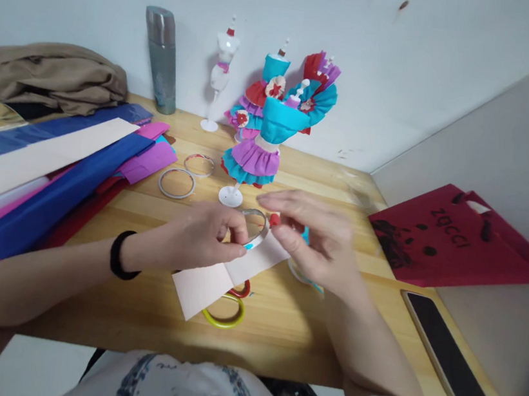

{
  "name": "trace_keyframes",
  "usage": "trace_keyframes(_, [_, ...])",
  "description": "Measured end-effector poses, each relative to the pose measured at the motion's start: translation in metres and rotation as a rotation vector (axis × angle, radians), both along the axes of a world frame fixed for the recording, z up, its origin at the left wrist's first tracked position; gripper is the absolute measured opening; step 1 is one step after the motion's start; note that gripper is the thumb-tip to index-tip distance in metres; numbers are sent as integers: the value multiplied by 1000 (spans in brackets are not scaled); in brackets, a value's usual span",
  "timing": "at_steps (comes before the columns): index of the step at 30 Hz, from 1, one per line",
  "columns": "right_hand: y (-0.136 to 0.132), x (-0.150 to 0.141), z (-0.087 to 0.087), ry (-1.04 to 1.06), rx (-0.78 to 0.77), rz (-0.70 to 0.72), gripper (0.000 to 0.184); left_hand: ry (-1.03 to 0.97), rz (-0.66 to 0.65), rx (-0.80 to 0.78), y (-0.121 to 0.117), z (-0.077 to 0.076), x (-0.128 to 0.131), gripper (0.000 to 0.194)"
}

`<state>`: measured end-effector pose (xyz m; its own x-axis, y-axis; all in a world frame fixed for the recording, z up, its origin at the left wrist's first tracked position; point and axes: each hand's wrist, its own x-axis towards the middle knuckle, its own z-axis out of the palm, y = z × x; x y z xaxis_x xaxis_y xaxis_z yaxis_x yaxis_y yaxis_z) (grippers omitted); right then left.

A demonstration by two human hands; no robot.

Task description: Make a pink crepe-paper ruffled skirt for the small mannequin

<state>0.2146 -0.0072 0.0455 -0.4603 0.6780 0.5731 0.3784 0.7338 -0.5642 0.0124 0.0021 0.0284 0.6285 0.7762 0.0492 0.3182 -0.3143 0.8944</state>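
My left hand (211, 233) pinches a thin roll of tape (261, 240), with a bit of blue stuck on its rim. My right hand (320, 238) hovers just right of the roll, thumb and fingers apart. A small red piece (274, 219) shows by its thumb tip; whether they touch is unclear. Below both hands lies a creased pale pink paper strip (204, 287), partly over scissors (224, 313) with yellow and red handles. Behind the hands stands a small dress form (273, 134) in blue and purple crepe paper. Another ring, partly hidden, sits under my right hand.
Two tape rings (177, 183) lie left of the dress form. Coloured paper sheets (64, 165) cover the left side. At the back are a grey bottle (161, 61), a bare white form (221, 75) and more dressed forms. A red bag (463, 243) and phone (447, 348) lie right.
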Motion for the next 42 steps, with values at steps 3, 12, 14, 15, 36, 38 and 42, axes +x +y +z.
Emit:
trace_keyframes(3, [1, -2, 0, -148, -132, 147, 21, 29, -41, -37, 4, 3, -3, 8])
trace_keyframes(12, [14, 4, -7, 49, -426, 73, 38, -69, -156, 46, 26, 8, -20, 22])
trace_keyframes(14, [16, 5, -8, 107, -457, 46, 35, -63, -137, 46, 28, 11, -22, 26])
trace_keyframes(15, [16, 6, -8, 123, -470, 38, 34, -61, -133, 37, 28, 12, -22, 27])
trace_keyframes(36, [20, 4, -7, 237, -579, -125, 23, 84, 92, 236, 17, 8, -4, 27])
trace_keyframes(38, [21, 5, -7, 185, -528, -228, 21, 113, 106, 309, 15, 8, -5, 27])
trace_keyframes(42, [32, 26, -4, -117, -321, -556, 12, 194, 156, 324, 16, 15, -15, 28])
